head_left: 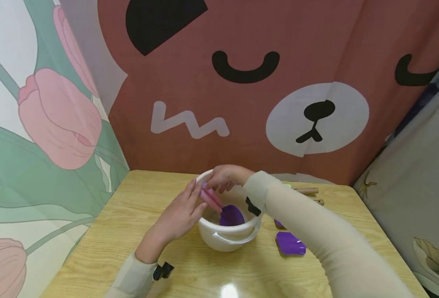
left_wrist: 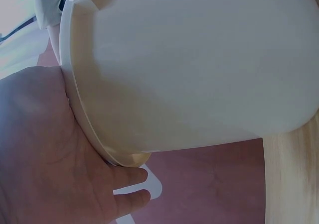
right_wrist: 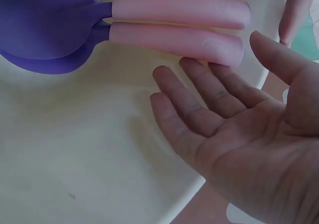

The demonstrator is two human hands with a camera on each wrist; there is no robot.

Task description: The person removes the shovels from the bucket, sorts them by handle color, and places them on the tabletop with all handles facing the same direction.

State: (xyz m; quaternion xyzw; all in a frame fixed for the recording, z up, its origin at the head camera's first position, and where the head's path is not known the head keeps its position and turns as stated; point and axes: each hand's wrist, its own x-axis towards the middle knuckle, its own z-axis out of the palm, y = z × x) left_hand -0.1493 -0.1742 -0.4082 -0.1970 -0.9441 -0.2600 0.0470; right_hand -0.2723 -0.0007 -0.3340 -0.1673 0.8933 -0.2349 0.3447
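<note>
A white bucket (head_left: 223, 242) with a white carrying handle stands on the wooden table. Two spoon-like utensils with rounded purple heads (right_wrist: 50, 20) and pink handles (right_wrist: 179, 12) lean side by side inside it. My left hand (head_left: 178, 213) rests against the bucket's left rim, fingers extended; the left wrist view shows its palm along the rim (left_wrist: 82, 99). Reaching over the bucket's far side, my right hand (right_wrist: 229, 119) has its fingers spread and loosely bent. Its fingertips are right at the end of the lower pink handle, and nothing is gripped.
Right of the bucket lies a squarish purple spatula head (head_left: 290, 243), with another purple piece (head_left: 279, 224) partly behind the right sleeve. Farther back, wooden handles (head_left: 307, 191) stick out past the sleeve. A bear-printed curtain (head_left: 242, 124) hangs behind the table.
</note>
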